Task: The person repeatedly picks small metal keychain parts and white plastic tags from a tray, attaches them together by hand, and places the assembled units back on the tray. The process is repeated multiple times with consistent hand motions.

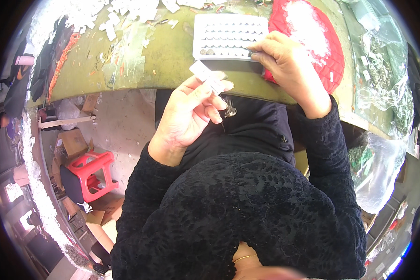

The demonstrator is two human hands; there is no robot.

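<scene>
My left hand (pixel 184 114) is raised in front of the table's near edge, its thumb and fingers closed on a small white plastic piece (pixel 200 70). A dark, shiny bit with thin strands (pixel 230 110) shows below its fingertips; whether the hand holds it I cannot tell. Just beyond, a white tray (pixel 197 32) with rows of small round pockets lies on the table. At the tray's right front corner is my right hand (pixel 287 58), thumb and forefinger pinched together. A small dark part seems to be between them, too small to name.
The green-topped table (pixel 168 60) carries scattered white pieces (pixel 109 28) at the far left. Right of the tray, a red quilted cloth (pixel 337 70) bears a white heap (pixel 308 30). Clear plastic bags (pixel 385 74) lie farther right. A red stool (pixel 95 175) stands on the floor at left.
</scene>
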